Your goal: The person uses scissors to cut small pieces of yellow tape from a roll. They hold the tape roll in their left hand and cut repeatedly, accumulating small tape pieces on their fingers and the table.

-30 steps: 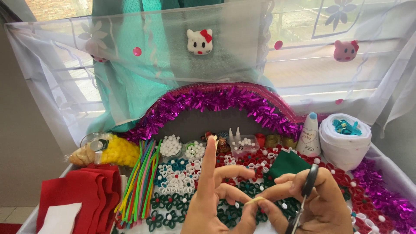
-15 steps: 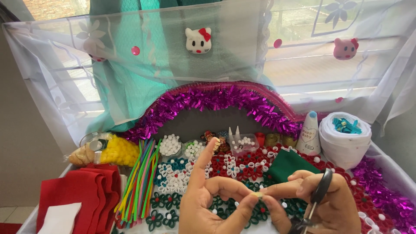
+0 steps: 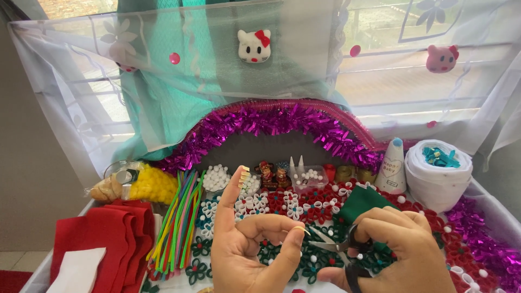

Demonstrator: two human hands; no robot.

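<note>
— Cut off anywhere?
— Both wrists lost below the bottom edge. Red felt [image 3: 111, 244] clipped at the lower left, with a white sheet [image 3: 76, 271] on it. Tray [image 3: 488, 203] trimmed at both sides, floor covered by red, white and green paper flowers [image 3: 282, 203].
— Hidden parts?
— Lower loop of the scissors [image 3: 339, 249] buried in the right hand [image 3: 391, 252]; blade tips just short of the left thumb. Green felt [image 3: 363, 201] half behind those knuckles.
— Hands, then?
— Left hand [image 3: 244, 249] low in the middle, thumb and forefinger curled together into a ring, pinching something too small to make out. Middle finger straight up, tipped by a pale ridged cap [image 3: 244, 174]. Right hand clamped on the scissors, blades slightly parted, pointing left.
— Look of the scissors?
— Black handles, short grey metal blades, held level above the green flowers, just beside the left hand.
— Hard to read further back?
— Small figures [image 3: 274, 173] under the purple tinsel arch [image 3: 277, 119], too tiny for detail. Bundle of coloured sticks [image 3: 176, 217] left of the hand.
</note>
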